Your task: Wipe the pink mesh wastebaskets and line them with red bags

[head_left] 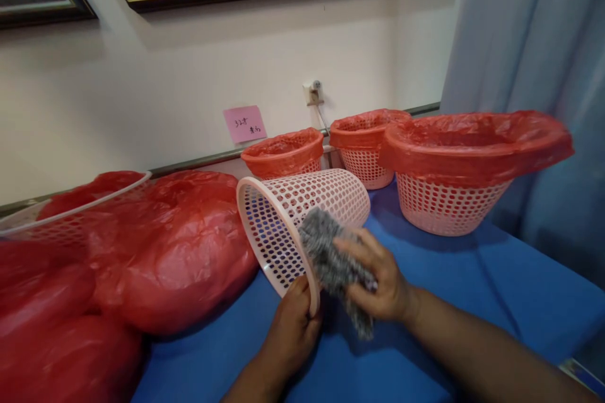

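Observation:
A pale pink perforated wastebasket (326, 192) lies tipped on its side over the blue tabletop, its mouth turned toward the lower left. My left hand (293, 324) is closed on the rim at the near side, with fingers over the edge. In my right hand (378, 271) is a crumpled grey cloth (326, 249), pressed against the outer wall of the wastebasket close to the rim. Part of the cloth hangs below my fingers. The underside of the wastebasket is hidden.
Behind stand wastebaskets lined with red bags: a small one (283, 154), another (363, 145), and a large one (454, 170) at right. Puffed red bags (174, 252) crowd the left beside a further basket (94, 208). A pink note (244, 124) and a socket (313, 93) are on the wall.

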{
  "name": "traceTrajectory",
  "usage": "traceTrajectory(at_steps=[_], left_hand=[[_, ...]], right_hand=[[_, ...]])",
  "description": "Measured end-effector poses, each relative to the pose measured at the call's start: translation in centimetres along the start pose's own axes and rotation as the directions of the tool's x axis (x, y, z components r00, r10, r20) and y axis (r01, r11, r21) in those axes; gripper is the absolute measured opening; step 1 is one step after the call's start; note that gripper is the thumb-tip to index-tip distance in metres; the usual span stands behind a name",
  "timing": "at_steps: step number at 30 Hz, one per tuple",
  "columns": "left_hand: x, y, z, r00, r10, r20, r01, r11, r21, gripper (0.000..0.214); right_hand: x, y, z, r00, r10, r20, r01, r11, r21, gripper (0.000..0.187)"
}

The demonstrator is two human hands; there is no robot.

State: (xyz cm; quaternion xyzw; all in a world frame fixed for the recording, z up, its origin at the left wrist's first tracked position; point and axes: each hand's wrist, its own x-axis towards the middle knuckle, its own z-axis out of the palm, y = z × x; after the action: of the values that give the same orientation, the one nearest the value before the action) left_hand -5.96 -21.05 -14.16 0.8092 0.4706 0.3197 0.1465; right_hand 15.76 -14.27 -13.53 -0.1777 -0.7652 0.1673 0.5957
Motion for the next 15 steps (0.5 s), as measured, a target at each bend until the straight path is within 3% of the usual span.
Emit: traceTrajectory(at_steps=[4, 8, 10, 11, 13, 14, 15], left_hand=[[-0.2, 0.7, -0.1, 0.998, -0.021, -0.052, 0.011, 0.984, -0.177, 0.031], [-0.8, 1.1, -0.5, 0.969, -0.028, -0.244, -0.047, 0.954, -0.296, 0.029], [-0.9, 1.1, -0.7, 0.966, -0.048, -0.254, -0.038, 0.946, -0.321, 0.031], [-0.9, 1.1, -0.8, 0.967, -0.075, -0.243, -0.010, 0.943, -0.333, 0.032], [-0.9, 1.1, -0.9, 0.967, -0.142, -0.213, 0.060, 0.935, -0.350, 0.037], [-0.8, 1.1, -0.8, 0.965, -0.161, -0.205, 0.081, 0.933, -0.350, 0.038], [-0.8, 1.1, -0.8, 0.967, -0.164, -0.197, 0.088, 0.935, -0.344, 0.040]], right_hand=[[-0.4, -1.3, 0.2, 0.967, -0.240, 0.084, 0.235, 0.970, 0.058, 0.072], [-0.2, -1.0, 0.0, 0.931, -0.314, 0.185, 0.320, 0.948, -0.003, 0.064], [-0.1, -0.8, -0.2, 0.937, -0.301, 0.177, 0.315, 0.947, -0.058, 0.062], [0.1, -0.5, -0.4, 0.956, -0.258, 0.137, 0.274, 0.956, -0.106, 0.062], [0.5, 0.8, -1.0, 0.996, -0.084, -0.025, 0.077, 0.974, -0.213, 0.061], [0.8, 1.8, -1.6, 0.989, 0.037, -0.141, -0.071, 0.967, -0.246, 0.059], [1.2, 3.1, -2.2, 0.950, 0.167, -0.263, -0.234, 0.941, -0.246, 0.057]])
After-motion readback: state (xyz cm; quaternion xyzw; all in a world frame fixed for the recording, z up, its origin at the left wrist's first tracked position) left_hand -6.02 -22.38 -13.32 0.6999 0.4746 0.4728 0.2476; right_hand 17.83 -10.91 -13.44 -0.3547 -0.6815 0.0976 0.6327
